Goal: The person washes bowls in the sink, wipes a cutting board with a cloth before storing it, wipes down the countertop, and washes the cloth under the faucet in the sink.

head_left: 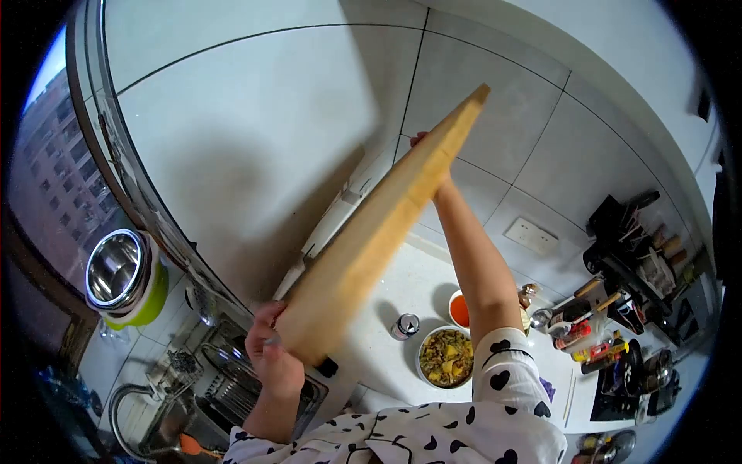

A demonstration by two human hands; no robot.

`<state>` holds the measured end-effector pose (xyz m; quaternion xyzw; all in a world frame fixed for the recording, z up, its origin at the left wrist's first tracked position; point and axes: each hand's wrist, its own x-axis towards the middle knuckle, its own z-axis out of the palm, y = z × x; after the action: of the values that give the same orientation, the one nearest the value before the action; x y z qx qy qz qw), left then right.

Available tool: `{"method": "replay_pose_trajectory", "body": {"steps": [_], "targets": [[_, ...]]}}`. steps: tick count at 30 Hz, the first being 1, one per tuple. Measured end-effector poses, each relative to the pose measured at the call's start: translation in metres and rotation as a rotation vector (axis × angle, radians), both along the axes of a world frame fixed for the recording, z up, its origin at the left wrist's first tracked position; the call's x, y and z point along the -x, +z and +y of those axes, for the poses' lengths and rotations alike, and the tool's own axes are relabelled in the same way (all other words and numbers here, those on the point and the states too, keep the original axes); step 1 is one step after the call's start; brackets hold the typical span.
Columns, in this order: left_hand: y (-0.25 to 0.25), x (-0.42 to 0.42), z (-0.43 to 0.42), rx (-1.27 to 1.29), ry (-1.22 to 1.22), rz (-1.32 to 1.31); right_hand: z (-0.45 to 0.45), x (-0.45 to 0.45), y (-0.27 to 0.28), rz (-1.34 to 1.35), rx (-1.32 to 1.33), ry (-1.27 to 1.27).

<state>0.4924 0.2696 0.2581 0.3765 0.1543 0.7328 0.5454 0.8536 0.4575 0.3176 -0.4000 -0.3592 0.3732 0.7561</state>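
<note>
- Holding board (pixel 386 224) aloft, tilted, nr wall (pixel 255 85), above counter (pixel 371 309).
- Clamped on near end w/ L hand (pixel 274 356), on far end w/ R hand (pixel 444 187) (partly hidden).
- Prob. done: lifting clear of counter.
- Not yet released or set down, so prob. midway.
- Out of grip, below: can (pixel 404 326), food (pixel 446 358).

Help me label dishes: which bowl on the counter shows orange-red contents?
The smaller bowl, just beyond the larger bowl, which instead holds chunky yellow and brown food.
</note>
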Motion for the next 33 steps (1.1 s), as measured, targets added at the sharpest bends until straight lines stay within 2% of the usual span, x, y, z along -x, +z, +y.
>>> {"method": "replay_pose_trajectory", "body": {"steps": [2,3,6,10,13,15,16,18,19,21,24,28,29,30,32,33], "targets": [[-0.003,-0.002,0.001,0.103,-0.042,-0.129,0.004,0.008,-0.002,-0.166,0.133,-0.104],[-0.008,0.001,0.005,0.045,-0.130,-0.131,0.007,0.008,-0.004,-0.211,0.166,-0.068],[-0.010,-0.003,0.008,0.066,-0.168,-0.159,0.023,0.009,-0.010,-0.276,0.225,-0.033],[-0.006,0.000,0.017,0.256,-0.182,-0.172,0.039,0.021,-0.027,-0.318,0.277,-0.155],[0.017,-0.003,0.017,0.326,-0.213,-0.201,0.040,0.021,-0.040,-0.307,0.319,0.049],[0.009,0.004,0.023,0.340,-0.266,-0.241,0.048,0.022,-0.055,-0.252,0.191,0.044],[-0.003,0.008,0.027,0.258,-0.271,-0.211,0.046,0.027,-0.059,-0.221,0.128,0.036],[-0.026,0.016,0.030,0.098,-0.290,-0.151,0.031,0.040,-0.063,-0.316,0.194,-0.180],[-0.025,0.015,0.024,0.143,-0.158,-0.057,0.020,0.045,-0.062,-0.366,0.228,-0.290],[-0.016,0.006,0.007,0.225,0.102,0.134,-0.009,0.045,-0.078,-0.399,0.177,-0.315],[-0.036,-0.015,-0.018,-0.079,0.422,0.211,-0.079,0.053,-0.095,-0.295,0.121,-0.248],[-0.072,-0.050,-0.046,-0.278,0.409,0.502,-0.194,0.061,-0.119,-0.107,0.172,-0.227],[-0.074,-0.059,-0.050,-0.412,0.329,0.620,-0.221,0.058,-0.128,-0.090,0.190,-0.258],[-0.075,-0.070,-0.060,-0.344,0.040,0.616,-0.247,0.053,-0.138,-0.078,0.220,-0.312],[-0.066,-0.097,-0.074,-0.229,-0.326,0.706,-0.300,0.041,-0.160,-0.069,0.306,-0.428],[-0.070,-0.112,-0.081,-0.227,-0.425,0.725,-0.326,0.035,-0.173,-0.032,0.355,-0.485]]}}
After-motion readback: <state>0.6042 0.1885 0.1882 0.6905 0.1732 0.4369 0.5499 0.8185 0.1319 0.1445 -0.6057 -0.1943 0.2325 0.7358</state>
